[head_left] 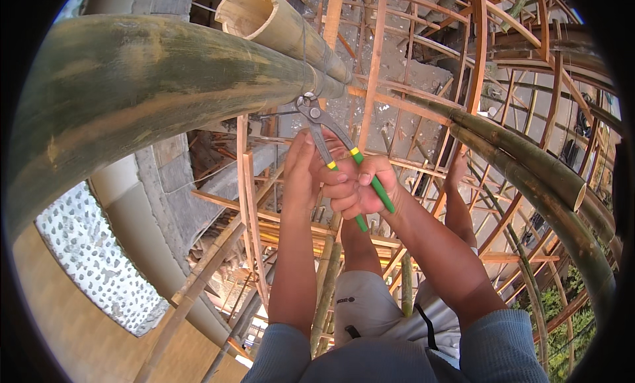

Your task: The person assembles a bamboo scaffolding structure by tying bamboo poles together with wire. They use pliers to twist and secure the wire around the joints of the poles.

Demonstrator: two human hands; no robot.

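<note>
My right hand (360, 188) is closed round the green handles of a pair of end-cutting pincers (316, 115), which have yellow bands below the metal. Their jaws point up and meet a thin wire (304, 52) that loops round two bamboo poles. Wire ends stick out to the left of the jaws. My left hand (301, 174) is raised just beside the pincers, its fingers bent behind the metal arms; what they hold is hidden. The thick green bamboo pole (159, 79) comes in from the left, and the paler hollow bamboo pole (291, 29) lies against it.
Under me a lattice of wooden strips (374, 72) stands over a rubble-strewn floor. More bamboo poles (522, 171) run along the right. At the left are a concrete ledge (172, 178) and a white panel with dark spots (99, 264). My bare legs (458, 204) are among the timbers.
</note>
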